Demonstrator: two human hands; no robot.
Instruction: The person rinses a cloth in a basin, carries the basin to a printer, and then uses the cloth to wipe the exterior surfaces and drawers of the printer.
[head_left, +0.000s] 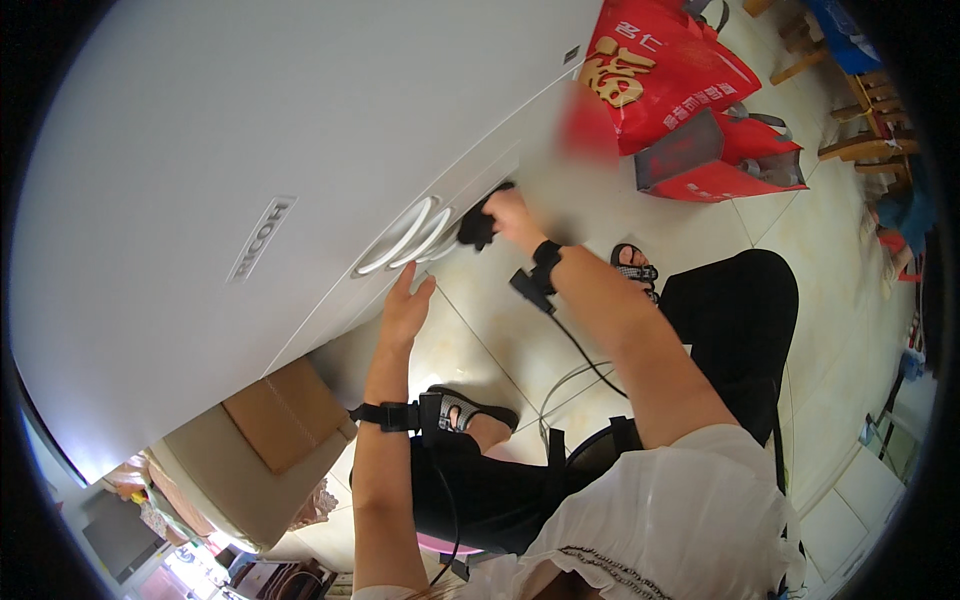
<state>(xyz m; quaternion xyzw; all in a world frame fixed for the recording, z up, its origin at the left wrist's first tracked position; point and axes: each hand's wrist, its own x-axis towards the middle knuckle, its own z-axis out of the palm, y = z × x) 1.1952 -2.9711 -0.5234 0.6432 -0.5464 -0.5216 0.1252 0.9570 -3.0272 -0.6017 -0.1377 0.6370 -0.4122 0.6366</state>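
Before me stands a large white appliance bearing a RICOH badge. Curved white handles sit in recesses along its edge. My right hand grips a black cloth against the appliance's side, just beyond the handles; the hand is slightly blurred. My left hand holds nothing. Its fingers are apart, with the fingertips close to the near end of the handles; whether they touch cannot be told. Black straps with cabled modules circle both wrists or forearms.
Red bags with printed writing stand on the tiled floor at the upper right, one a smaller grey-sided bag. A brown cardboard piece rests on a beige padded seat at lower left. Wooden chairs stand far right. A cable loops near my feet.
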